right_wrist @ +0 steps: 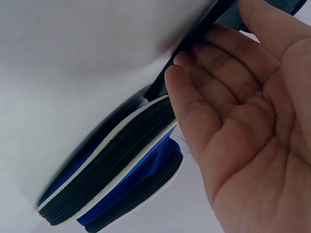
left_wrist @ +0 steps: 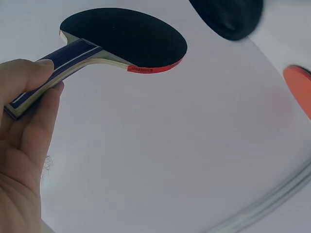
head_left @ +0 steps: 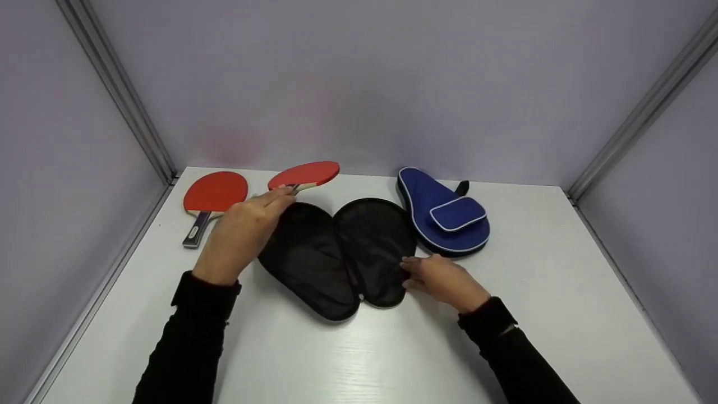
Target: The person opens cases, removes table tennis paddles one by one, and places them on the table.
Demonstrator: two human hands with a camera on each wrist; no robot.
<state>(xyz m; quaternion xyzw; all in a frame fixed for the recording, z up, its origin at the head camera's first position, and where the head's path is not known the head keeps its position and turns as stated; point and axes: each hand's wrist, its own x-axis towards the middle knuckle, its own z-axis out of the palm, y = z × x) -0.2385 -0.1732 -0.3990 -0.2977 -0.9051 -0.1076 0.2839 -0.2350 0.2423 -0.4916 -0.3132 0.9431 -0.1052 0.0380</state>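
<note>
My left hand (head_left: 238, 235) pinches the handle of a red-and-black paddle (head_left: 305, 173), held above the table (head_left: 533, 336) near its far side. Its edge band carries dark lettering, too small to read. Its long axis slants, blade pointing away and rightward. My right hand (head_left: 443, 280) touches the open black case (head_left: 376, 241); whether it pinches, I cannot tell. A blue case (head_left: 429, 196) lies just beside; another paddle (head_left: 215, 192) lies left.

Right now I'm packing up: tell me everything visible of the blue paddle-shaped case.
The blue, white-piped, fabric-looking, paddle-shaped case lies on the white table, narrow end pointing away, small blue pocket on top. Its dark zipped side looks closed. A black strap juts out. Contact with the neighbouring open black case is unclear.
</note>
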